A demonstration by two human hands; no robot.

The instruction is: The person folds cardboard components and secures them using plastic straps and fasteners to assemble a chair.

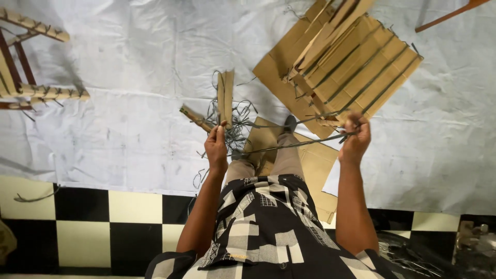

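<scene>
My left hand (216, 146) pinches one end of a thin dark strap (289, 145) in front of my knees. The strap runs taut to my right hand (355, 138), which grips its other end right below a bundle of flattened brown cardboard (356, 62) bound with several dark straps. Under the bundle lies a flat cardboard sheet (281, 77). Just beyond my left hand sits a tangle of loose dark straps (232, 124) with two narrow cardboard strips (225, 95) sticking out of it. My legs rest on another cardboard sheet (315, 165).
A white plastic sheet (129, 129) covers the floor, with black and white tiles (103, 222) along its near edge. A wooden frame wrapped in pale strips (36, 93) stands at the far left. A reddish wooden stick (447, 15) lies at top right.
</scene>
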